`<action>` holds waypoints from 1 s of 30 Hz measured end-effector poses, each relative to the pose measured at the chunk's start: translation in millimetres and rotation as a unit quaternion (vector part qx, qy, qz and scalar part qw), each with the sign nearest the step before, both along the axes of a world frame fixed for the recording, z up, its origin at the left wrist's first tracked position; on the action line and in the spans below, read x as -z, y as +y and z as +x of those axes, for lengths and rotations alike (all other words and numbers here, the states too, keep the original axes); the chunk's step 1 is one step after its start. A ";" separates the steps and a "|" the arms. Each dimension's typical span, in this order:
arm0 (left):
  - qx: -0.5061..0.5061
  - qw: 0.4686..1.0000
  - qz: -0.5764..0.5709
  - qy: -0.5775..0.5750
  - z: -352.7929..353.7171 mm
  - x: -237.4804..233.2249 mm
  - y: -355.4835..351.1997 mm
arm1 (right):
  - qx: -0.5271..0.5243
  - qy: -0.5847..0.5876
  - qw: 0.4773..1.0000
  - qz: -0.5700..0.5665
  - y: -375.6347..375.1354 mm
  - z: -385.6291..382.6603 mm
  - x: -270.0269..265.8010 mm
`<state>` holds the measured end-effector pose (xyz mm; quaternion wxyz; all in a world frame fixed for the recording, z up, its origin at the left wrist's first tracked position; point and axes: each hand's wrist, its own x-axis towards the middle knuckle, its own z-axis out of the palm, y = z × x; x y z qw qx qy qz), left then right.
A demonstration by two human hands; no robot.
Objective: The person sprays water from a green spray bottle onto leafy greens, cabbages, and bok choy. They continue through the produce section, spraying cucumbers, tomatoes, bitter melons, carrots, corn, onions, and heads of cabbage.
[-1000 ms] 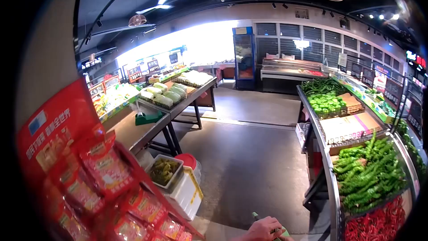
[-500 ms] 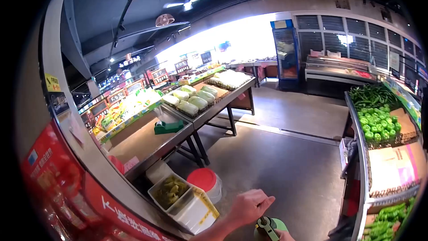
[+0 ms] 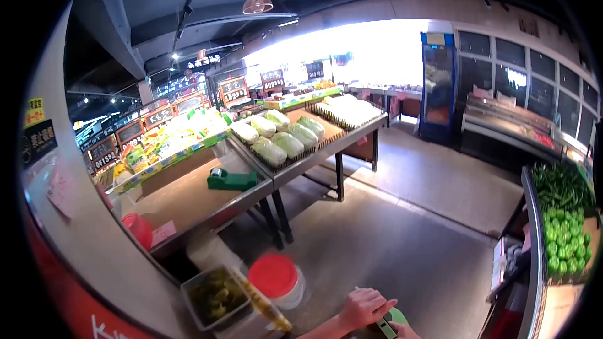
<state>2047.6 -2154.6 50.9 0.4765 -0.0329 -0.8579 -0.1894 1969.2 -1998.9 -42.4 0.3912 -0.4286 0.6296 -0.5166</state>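
Observation:
My left hand [image 3: 365,308] is low in the frame, with its fingers curled over the top of a light green rounded object [image 3: 397,316]. This object has a dark, pale-edged piece [image 3: 385,328] on it, and I cannot make out its kind. Close by on the right, my right hand [image 3: 404,331] grips the side of the same object, cut off by the lower edge. What lies under my left fingers is hidden. Left of the hands stand a bucket with a red lid [image 3: 273,276] and a white tub [image 3: 202,321] of dark greenish vegetables.
A sloping stand bears a green tape dispenser [image 3: 231,179], Chinese cabbages [image 3: 289,144] and bagged goods [image 3: 169,141]. Green peppers [image 3: 565,245] fill a rack on the right. A blue upright fridge [image 3: 438,88] stands at the back. Grey floor [image 3: 377,238] runs between the stands.
The view has turned left and tilted, so the stands shift across the frame. My left hand has come down onto the green object from just above it.

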 end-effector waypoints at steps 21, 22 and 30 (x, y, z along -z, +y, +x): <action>-0.166 0.986 0.027 0.008 -167.9 10.2 -319.0 | -0.165 -0.111 0.979 0.042 -342.1 -203.1 -38.2; -0.179 0.983 -0.019 0.044 -176.7 -14.5 -336.9 | -0.186 -0.126 0.974 0.026 -359.2 -217.2 -32.0; -0.269 0.960 0.075 0.000 -266.8 -91.7 -447.0 | -0.212 -0.046 0.976 0.016 -467.3 -313.1 -65.8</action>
